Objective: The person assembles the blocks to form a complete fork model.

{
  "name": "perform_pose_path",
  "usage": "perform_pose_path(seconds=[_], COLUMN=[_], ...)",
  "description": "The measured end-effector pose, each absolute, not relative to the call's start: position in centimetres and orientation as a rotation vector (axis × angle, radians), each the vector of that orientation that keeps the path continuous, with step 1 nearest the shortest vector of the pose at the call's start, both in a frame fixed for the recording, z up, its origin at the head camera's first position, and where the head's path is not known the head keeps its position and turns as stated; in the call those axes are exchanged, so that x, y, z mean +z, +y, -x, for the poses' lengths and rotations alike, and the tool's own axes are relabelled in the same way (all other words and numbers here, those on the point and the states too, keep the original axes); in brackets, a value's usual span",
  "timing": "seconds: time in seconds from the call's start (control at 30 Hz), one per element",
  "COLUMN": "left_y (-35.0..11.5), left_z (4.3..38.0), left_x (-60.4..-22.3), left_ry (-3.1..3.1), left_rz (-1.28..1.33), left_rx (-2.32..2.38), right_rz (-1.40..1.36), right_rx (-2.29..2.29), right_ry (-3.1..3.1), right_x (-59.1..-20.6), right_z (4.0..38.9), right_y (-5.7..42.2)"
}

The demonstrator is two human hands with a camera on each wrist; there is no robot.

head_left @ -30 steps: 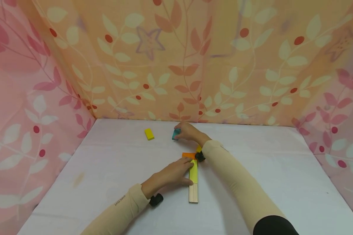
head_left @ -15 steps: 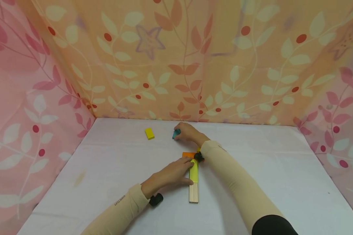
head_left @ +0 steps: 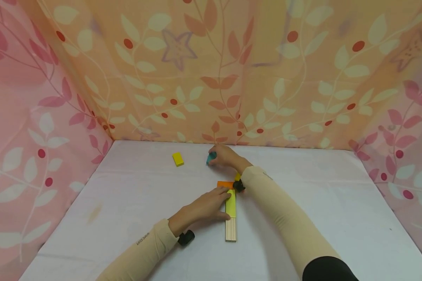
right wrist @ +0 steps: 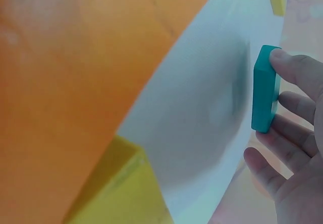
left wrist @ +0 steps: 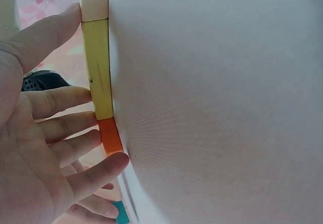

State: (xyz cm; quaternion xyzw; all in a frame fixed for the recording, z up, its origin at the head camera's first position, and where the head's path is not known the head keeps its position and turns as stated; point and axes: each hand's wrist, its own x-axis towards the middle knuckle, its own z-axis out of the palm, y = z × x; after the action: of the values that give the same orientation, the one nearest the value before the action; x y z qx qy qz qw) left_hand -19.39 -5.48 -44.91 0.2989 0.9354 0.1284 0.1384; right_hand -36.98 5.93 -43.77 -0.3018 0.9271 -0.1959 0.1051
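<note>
In the head view my right hand [head_left: 226, 156] pinches a teal wooden block [head_left: 211, 158] near the back of the table. The right wrist view shows the thumb at one end of that teal block [right wrist: 263, 89] and fingertips toward the other. My left hand [head_left: 204, 207] lies beside a row of blocks, fingers fairly straight, tips touching their side. This row has a plain wood block [head_left: 231, 230] nearest me, a yellow-green block [head_left: 231, 205], then an orange block [head_left: 224, 185] set crosswise. Beyond it a yellow block [head_left: 237, 176] is mostly hidden by the right wrist.
A loose yellow block [head_left: 177, 159] lies at the back, left of the right hand. White cloth [head_left: 133, 203] covers the table, and a patterned curtain [head_left: 144, 89] rises along its back and sides. Black wrist cameras [head_left: 186, 237] jut from both wrists.
The teal block has tilted slightly and shifted a little toward the back in the right hand. My left hand stays where it was beside the row.
</note>
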Motion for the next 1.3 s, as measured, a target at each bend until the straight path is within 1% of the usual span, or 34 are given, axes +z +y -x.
perform_pose_path(seconds=[0.1,0.73,1.0,1.3], left_y=[-5.5,-5.4,-5.4,-5.4], left_z=[19.4,19.2,19.0,19.1], left_x=[-45.0,-44.8,-44.6,-44.7], left_ry=[2.705,2.675,2.674,2.681], left_rz=[-0.864,-0.842,-0.836,-0.824], left_rx=[0.367,0.387,0.375,0.387], right_rz=[0.905,0.761,0.806,0.792], right_rx=[-0.584,-0.666,-0.667,-0.661], right_ry=[2.736,2.720,2.744,2.745], right_x=[-43.5,-42.7,-41.9,-41.2], right_z=[36.9,36.8,36.7,36.5], right_y=[6.1,7.2,7.8,8.3])
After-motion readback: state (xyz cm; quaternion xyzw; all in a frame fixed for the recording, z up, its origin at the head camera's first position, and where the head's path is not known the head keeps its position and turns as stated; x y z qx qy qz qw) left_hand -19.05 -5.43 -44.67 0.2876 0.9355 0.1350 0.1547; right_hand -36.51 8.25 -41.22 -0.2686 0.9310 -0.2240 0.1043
